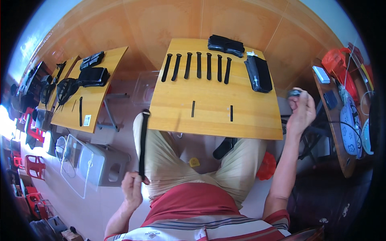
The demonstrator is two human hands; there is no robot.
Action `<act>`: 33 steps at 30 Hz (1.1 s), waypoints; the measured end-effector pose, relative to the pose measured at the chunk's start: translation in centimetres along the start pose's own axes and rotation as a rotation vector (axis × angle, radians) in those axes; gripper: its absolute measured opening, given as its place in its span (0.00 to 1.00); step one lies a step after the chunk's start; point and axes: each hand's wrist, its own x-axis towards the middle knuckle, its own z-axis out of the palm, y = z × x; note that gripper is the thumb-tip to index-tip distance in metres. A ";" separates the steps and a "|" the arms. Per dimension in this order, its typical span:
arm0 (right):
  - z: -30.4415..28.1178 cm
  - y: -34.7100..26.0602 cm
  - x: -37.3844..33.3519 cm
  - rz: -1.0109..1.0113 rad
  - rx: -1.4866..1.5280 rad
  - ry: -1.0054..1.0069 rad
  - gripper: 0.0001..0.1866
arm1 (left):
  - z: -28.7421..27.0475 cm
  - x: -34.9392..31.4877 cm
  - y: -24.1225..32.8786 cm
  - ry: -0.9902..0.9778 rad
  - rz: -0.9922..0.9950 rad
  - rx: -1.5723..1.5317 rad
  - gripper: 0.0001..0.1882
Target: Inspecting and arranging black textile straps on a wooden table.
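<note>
My left hand (133,187) is closed around the lower end of a long black strap (143,144). The strap stands up from the hand, and its looped top end is beside the table's near left corner. Off the table's right edge, my right hand (302,109) is raised, its fingers curled around a small dark grey, rounded thing (294,92) that I cannot make out well. Several similar black straps (198,65) lie side by side across the far half of the wooden table (173,120). Two short dark strips, one left (193,109) and one right (231,113), lie nearer to me.
A folded black bundle (226,45) lies at the table's back edge, and a black stack (258,73) at its right. Another table (90,100) with black items stands left, near a grey stool (105,164). To the right, a side table (335,116) holds a red bag (337,60).
</note>
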 end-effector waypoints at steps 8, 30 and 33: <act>12.8 0.6 -10.5 0.024 0.160 -0.394 0.08 | 0.8 -0.1 -1.0 0.292 -0.099 -0.307 0.13; 22.4 8.0 -22.5 -0.588 -0.372 -1.014 0.12 | 3.5 1.7 -2.3 0.314 -0.131 -0.434 0.09; 22.1 7.4 -22.4 -0.545 -0.361 -1.067 0.17 | 3.7 2.3 -2.5 0.270 -0.141 -0.480 0.08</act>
